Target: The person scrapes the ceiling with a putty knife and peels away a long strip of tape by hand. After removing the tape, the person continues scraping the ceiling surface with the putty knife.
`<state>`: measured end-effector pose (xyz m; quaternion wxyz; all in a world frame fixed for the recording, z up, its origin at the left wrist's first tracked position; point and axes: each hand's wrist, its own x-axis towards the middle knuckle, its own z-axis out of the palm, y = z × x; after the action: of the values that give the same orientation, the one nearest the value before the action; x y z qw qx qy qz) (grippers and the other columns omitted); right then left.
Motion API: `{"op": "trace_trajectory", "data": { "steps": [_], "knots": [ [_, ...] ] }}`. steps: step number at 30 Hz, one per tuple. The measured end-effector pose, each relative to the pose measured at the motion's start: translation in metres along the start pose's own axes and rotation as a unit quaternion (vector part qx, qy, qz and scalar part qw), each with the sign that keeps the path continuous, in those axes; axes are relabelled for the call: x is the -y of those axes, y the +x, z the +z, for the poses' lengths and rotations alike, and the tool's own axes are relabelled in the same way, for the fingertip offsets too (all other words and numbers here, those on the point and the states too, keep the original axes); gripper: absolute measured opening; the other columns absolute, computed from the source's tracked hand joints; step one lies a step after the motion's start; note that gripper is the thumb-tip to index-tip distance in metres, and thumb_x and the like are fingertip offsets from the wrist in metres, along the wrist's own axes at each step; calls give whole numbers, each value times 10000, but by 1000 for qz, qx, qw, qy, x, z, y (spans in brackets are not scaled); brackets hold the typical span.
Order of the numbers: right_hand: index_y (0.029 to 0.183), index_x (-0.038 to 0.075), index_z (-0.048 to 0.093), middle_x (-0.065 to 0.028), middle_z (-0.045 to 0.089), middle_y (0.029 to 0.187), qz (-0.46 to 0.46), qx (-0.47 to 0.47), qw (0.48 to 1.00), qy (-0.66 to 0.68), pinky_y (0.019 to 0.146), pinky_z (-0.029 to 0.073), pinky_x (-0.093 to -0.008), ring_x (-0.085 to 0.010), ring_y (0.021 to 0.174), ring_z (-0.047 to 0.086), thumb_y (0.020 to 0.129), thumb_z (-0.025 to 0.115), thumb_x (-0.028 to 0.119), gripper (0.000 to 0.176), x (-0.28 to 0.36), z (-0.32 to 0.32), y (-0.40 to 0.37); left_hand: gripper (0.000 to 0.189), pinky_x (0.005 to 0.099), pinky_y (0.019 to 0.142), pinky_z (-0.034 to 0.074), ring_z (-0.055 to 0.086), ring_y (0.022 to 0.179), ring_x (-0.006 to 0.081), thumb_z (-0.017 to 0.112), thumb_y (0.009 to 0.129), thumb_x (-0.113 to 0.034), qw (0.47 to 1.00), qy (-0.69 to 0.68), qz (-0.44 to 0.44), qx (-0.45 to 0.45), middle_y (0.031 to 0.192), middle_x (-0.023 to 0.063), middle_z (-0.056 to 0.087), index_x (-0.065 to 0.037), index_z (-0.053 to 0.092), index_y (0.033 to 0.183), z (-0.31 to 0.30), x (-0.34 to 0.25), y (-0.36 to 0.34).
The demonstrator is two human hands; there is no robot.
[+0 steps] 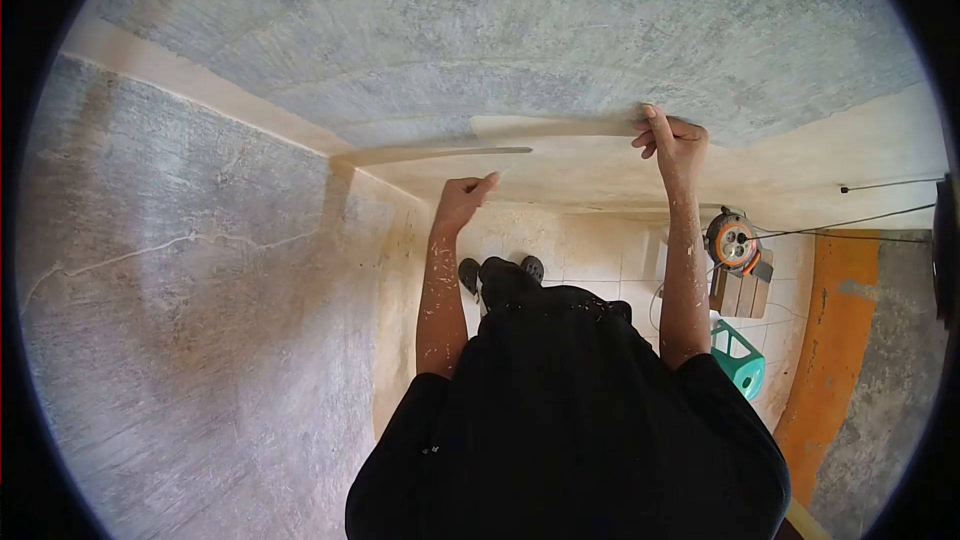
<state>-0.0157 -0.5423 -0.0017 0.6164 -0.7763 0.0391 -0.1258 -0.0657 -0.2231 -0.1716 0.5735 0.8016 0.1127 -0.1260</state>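
My left hand [465, 204] is raised in front of the wall, thumb and forefinger pinched together; anything between them is too faint to name. Higher and to the right, my right hand [676, 148] touches the lower border of the grey wall coating [500, 30], its thumb and forefinger closed and other fingers curled. What it grips is too small to make out. Between the hands runs a pale cream band [570, 155]. A thin dark-edged strip [460, 152] extends along the border above my left hand. Pale flakes cling to both forearms.
A cracked grey wall [190, 310] stands at the left. At the right are an orange-and-black cable reel [733, 241] with cords, a wooden stool [738, 294], a green plastic stool [742, 360] and an orange wall band [835, 330]. Dark shoes [532, 267] show on the tiled floor.
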Motion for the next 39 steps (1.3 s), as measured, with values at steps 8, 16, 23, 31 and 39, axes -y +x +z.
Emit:
{"op": "trace_trajectory", "data": {
  "steps": [8, 16, 23, 31, 39],
  "knots": [
    [707, -60, 695, -119, 651, 599, 1, -1, 1000, -5, 404, 414, -223, -107, 435, 538, 878, 669, 216, 326, 2, 0, 0, 505, 266, 464, 303, 354, 503, 65, 661, 848, -455, 1000, -14, 5, 3, 521, -35, 421, -11, 591, 617, 16, -9, 1],
    [709, -63, 694, -125, 659, 626, 6, 8, 1000, -24, 409, 431, -221, -113, 461, 572, 875, 672, 209, 319, 2, -3, 2, 467, 240, 474, 293, 344, 506, 52, 655, 859, -434, 999, -34, -5, 3, 528, -50, 410, -7, 645, 669, 7, -14, -2],
    [705, -61, 693, -120, 657, 618, 16, 24, 998, -58, 408, 426, -220, -110, 454, 563, 876, 671, 218, 328, 7, -6, 1, 448, 250, 490, 314, 382, 543, 56, 679, 835, -438, 998, -33, -44, -43, 550, -37, 450, 7, 712, 792, -38, -13, -14],
    [701, -49, 703, -106, 649, 586, 0, 1, 1000, -25, 394, 406, -216, -87, 430, 535, 856, 699, 226, 315, 1, -2, 3, 447, 229, 479, 289, 363, 518, 55, 693, 828, -437, 994, -65, -56, -70, 540, -48, 428, 10, 722, 824, -41, -7, -20],
    [692, -52, 699, -111, 650, 590, 2, -7, 1000, -21, 406, 410, -221, -93, 430, 531, 862, 692, 236, 334, 3, -1, 0, 450, 248, 487, 304, 370, 519, 67, 669, 847, -434, 997, -28, -47, -49, 538, -39, 426, 12, 717, 815, -44, -23, -20]
  ]
}}
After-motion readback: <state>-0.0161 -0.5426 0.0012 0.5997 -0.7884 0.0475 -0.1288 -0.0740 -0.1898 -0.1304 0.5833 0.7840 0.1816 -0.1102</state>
